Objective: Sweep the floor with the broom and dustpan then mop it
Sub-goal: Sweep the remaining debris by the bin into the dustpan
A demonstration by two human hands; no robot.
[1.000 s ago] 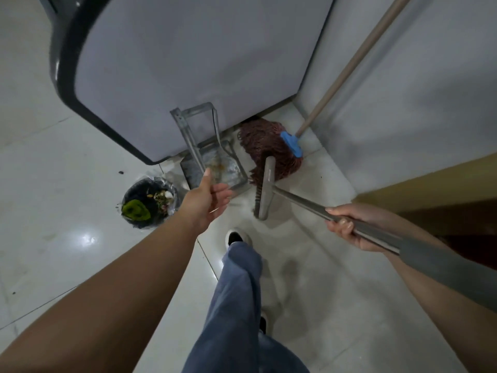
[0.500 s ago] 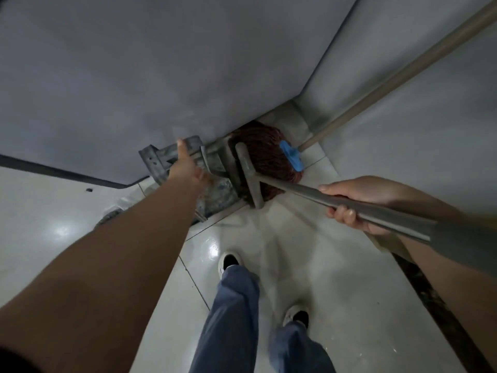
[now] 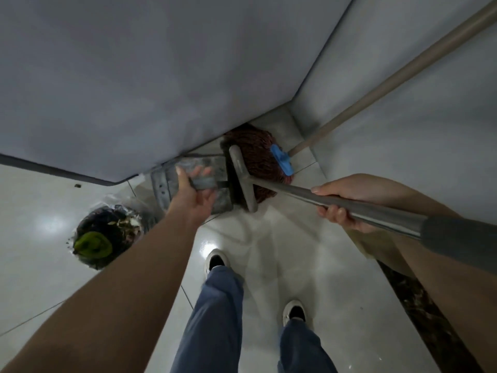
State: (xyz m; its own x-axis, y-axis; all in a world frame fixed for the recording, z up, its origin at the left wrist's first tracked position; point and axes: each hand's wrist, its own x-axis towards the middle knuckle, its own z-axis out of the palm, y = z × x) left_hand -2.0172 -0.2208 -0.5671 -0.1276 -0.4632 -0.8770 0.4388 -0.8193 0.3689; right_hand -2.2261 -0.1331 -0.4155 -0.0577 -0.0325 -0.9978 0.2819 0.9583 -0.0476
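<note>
At 12 o'clock by the wall: my left hand (image 3: 196,195) grips the dustpan (image 3: 172,184); my right hand (image 3: 347,203) holds the broom (image 3: 242,181) handle. Mop (image 3: 258,162) leans at 1 o'clock. Risk: tilting the dustpan could spill dirt; the broom could knock the mop.

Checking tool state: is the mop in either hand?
No. The mop leans in the corner untouched; the right hand grips the broom, and the left hand holds the dustpan.
</note>
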